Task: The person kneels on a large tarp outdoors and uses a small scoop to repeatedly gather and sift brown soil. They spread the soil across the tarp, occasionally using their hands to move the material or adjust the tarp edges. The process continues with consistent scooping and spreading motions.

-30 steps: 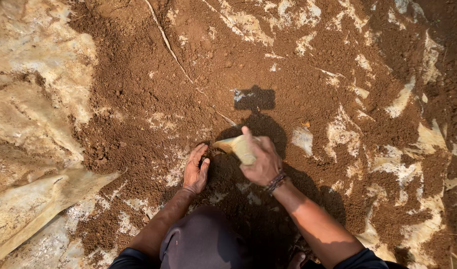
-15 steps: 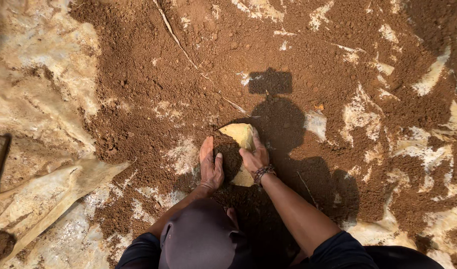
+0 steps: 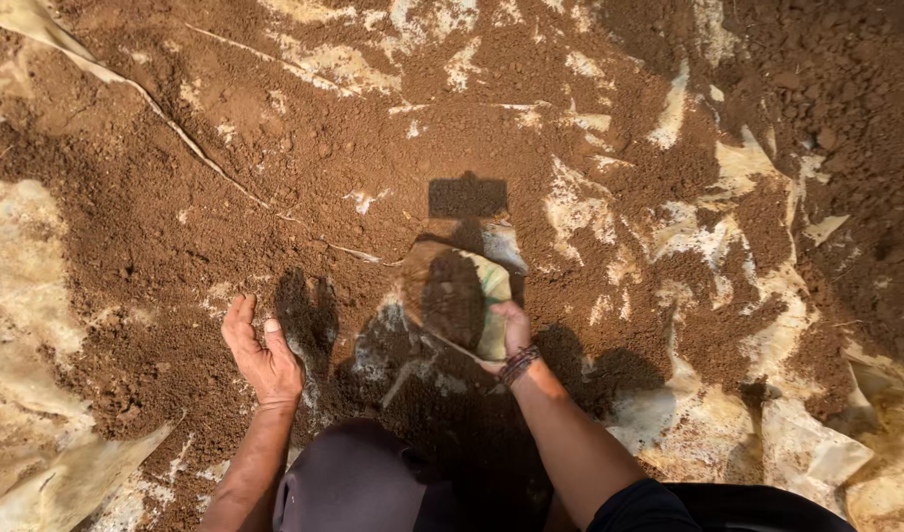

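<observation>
My right hand (image 3: 512, 329) grips the edge of a pale flat scoop (image 3: 462, 300) that is loaded with brown soil and held just above the ground in front of me. A beaded bracelet sits on that wrist. My left hand (image 3: 263, 352) is open, palm turned inward, fingers apart, hovering over loose brown soil (image 3: 304, 177) to the left of the scoop. It holds nothing. My knee in dark cloth (image 3: 363, 483) is at the bottom centre.
Soil is spread over a pale plastic sheet (image 3: 757, 345) that shows through in patches on the right and left. A thin stick or cord (image 3: 186, 138) runs diagonally across the upper left. Coarser soil clumps lie at the top right.
My left hand has left the scoop and moved out to the left, opening. The scoop is now held by my right hand alone and carries soil.
</observation>
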